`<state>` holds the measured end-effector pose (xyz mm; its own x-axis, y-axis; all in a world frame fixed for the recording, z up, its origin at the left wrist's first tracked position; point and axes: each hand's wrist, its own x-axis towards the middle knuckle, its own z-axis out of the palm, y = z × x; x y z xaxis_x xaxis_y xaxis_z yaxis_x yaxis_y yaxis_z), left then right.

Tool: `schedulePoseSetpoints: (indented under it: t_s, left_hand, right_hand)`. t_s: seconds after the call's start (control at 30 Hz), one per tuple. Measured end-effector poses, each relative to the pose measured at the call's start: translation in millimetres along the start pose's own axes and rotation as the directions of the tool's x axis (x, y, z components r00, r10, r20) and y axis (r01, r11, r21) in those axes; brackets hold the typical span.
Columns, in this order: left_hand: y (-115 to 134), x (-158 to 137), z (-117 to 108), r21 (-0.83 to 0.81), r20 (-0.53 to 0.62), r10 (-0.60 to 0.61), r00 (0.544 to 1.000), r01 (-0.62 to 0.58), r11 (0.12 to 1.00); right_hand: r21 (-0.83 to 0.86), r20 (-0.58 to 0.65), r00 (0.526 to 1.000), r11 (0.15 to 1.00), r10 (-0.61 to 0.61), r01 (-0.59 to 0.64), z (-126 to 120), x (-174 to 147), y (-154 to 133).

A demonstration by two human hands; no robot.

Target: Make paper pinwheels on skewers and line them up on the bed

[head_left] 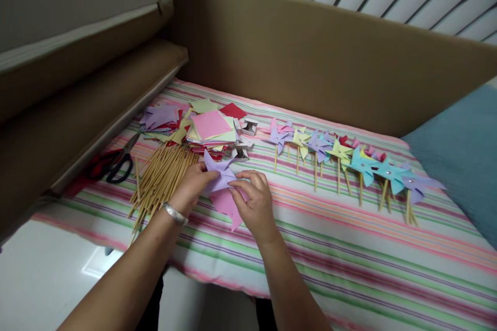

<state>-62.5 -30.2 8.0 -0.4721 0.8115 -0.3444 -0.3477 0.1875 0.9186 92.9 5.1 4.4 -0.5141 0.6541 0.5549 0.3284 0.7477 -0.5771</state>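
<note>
Between my two hands is a purple paper pinwheel (219, 175), partly folded, with one point sticking up. My left hand (191, 185), with a silver bracelet at the wrist, grips its left side between thumb and fingers. My right hand (254, 199) pinches its right edge with thumb and fingertips. Just under it, a pink cut paper piece (229, 207) lies on the striped cloth. Beside my left hand is a spread bundle of thin wooden sticks (163, 176). Whether a pin is in the purple paper, I cannot tell.
Square coloured papers (212, 125) are stacked behind my hands, near small open boxes (241, 151). Purple cut papers (159, 116) lie further left. Black-handled scissors (122, 160) rest by the folded cushion (116, 98). Several finished pinwheels (318, 146) on sticks form a row at right.
</note>
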Motion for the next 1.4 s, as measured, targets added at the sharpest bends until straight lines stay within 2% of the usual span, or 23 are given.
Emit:
schedulePoseSetpoints:
  t_s: [0.13,0.4,0.53,0.77,1.27,1.4]
  left_hand:
    - [-2,1,1,0.016,0.009,0.014,1.000,-0.014,1.000]
    - [-10,-2,9,0.103,0.130,0.014,0.991,-0.027,0.994]
    - [-12,-5,12,0.096,0.168,0.007,0.986,-0.024,0.995]
    - [-12,-5,12,0.095,0.180,-0.009,0.984,-0.009,0.995]
    - [-13,-7,14,0.068,0.217,-0.030,0.976,0.016,0.998]
    - [-15,-7,18,0.028,0.165,0.010,0.986,-0.015,0.999]
  right_hand:
    - [-0.030,0.021,0.999,0.999,0.038,-0.037,-1,1,1]
    - [-0.035,-0.016,0.991,0.990,0.133,-0.134,3,2,7]
    - [-0.023,-0.011,0.984,0.984,0.179,-0.179,3,2,7]
    - [-0.032,0.033,0.973,0.973,0.228,-0.227,3,2,8]
    - [-0.060,-0.011,0.968,0.966,0.250,-0.250,7,1,10]
    - [-0.061,-0.009,0.963,0.961,0.268,-0.268,7,2,7]
